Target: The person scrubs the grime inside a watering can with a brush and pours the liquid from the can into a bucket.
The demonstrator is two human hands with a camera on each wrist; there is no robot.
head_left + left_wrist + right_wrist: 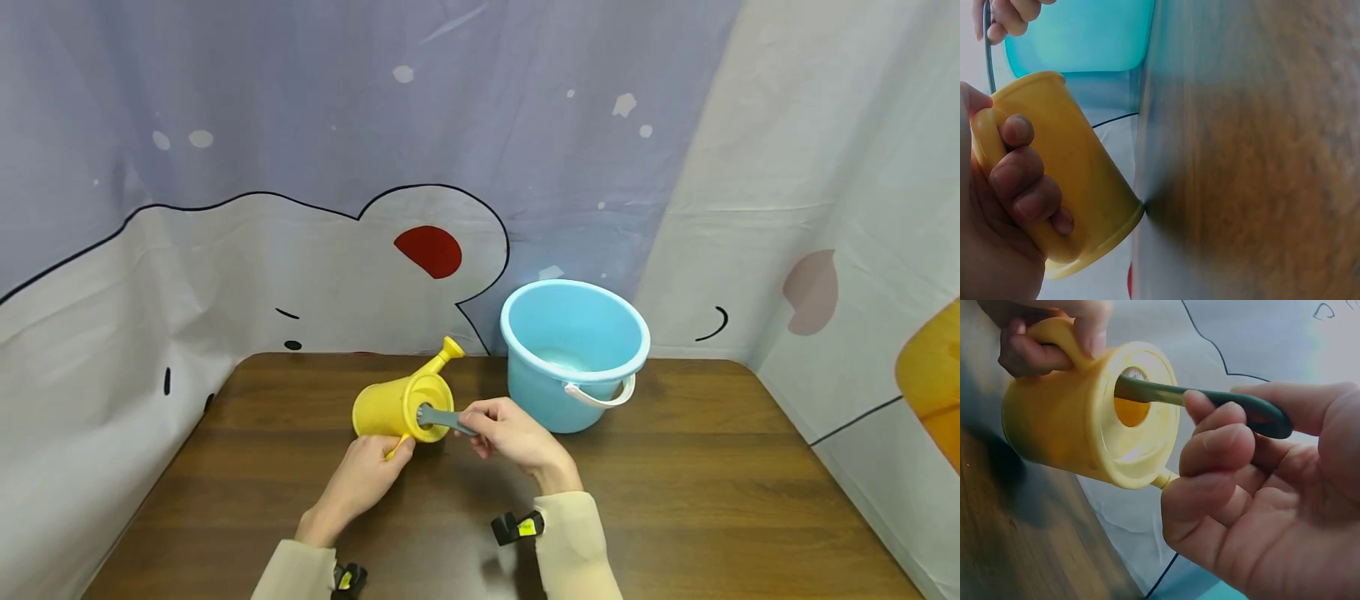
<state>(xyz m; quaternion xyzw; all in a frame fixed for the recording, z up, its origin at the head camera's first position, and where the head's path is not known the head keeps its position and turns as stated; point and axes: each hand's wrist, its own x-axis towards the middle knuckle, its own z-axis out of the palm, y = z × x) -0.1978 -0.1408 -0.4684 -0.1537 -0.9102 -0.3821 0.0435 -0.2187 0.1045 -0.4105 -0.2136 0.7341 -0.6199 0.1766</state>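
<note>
Yellow, cylindrical, plastic-looking watering can (382,408) tilts over the brown wooden counter (712,483) at one o'clock from the left hand (369,472), which grips its handle (1065,334). We note the right hand (517,435) pinching a slim grey-green tool (447,418), axis toward nine-to-ten o'clock, far end in the round opening (1133,414).

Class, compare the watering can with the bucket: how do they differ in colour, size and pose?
The watering can is yellow; the bucket is light blue.
The watering can is smaller; the bucket is larger.
The watering can is tilted, gripped by the left hand; the bucket stands upright on the table.
Both are hollow, with a round opening.
</note>
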